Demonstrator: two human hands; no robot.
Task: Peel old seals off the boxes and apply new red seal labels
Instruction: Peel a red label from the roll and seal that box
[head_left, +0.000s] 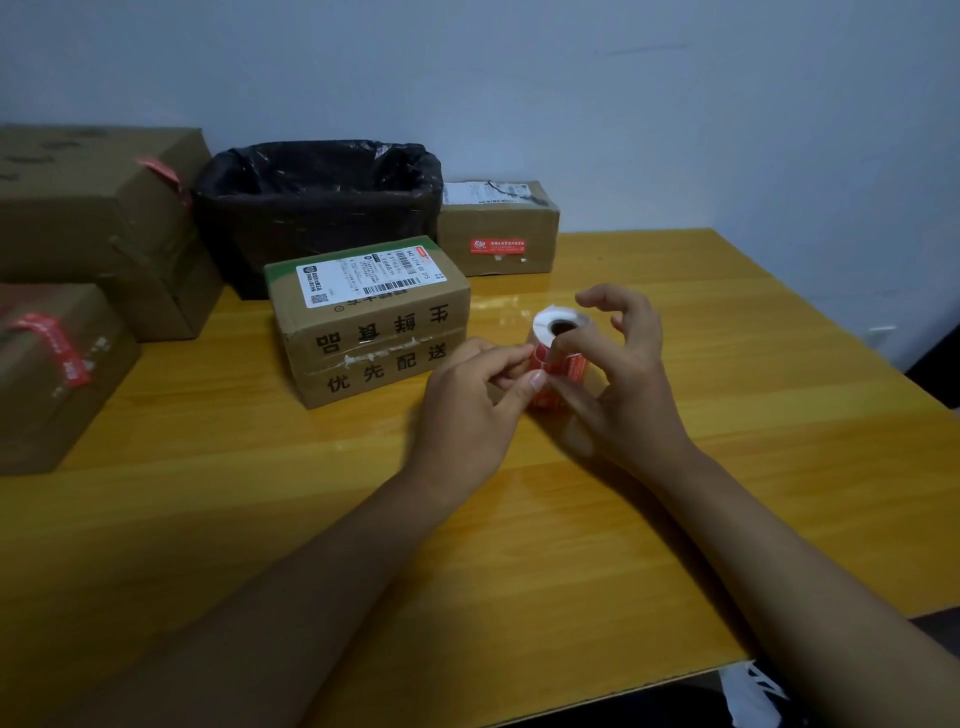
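Fingers (524, 371) of both hands pinch red label roll (558, 348) at frame centre, right of cardboard box (369, 322) on surface (519, 519).

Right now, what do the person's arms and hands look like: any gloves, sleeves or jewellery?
Both arms are bare up to the frame edge, with no sleeves showing. The left hand and right hand wear no gloves, and no rings, watch or bracelet can be seen. Fingernails are short and unpainted.

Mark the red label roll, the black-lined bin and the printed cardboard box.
red label roll (570, 366), head view, red outer side
black-lined bin (311, 228), head view, front wall
printed cardboard box (379, 343), head view, front face
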